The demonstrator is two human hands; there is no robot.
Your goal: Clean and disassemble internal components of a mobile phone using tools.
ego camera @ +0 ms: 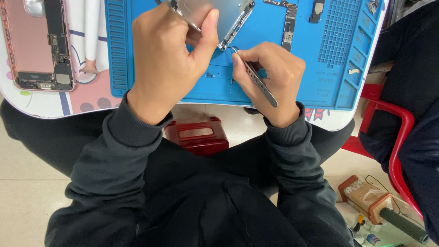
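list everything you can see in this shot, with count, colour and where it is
blue silicone repair mat: one, blue, on the white tabletop, under both hands
silver metal phone frame: one, silver, top centre, gripped by the left hand
metal tweezers: one pair, silver, in the right hand, tips near the frame's corner
opened pink phone body: one, pink with dark parts, far left on the table
dark circuit board strip: one, black, on the mat, upper right of centre
red plastic stool: one, dark red, below the table edge
red chair frame: one, red, right side
roller with dark handle: one, tan and dark, on the floor, lower right
left hand: one, holding the frame
right hand: one, pinching the tweezers
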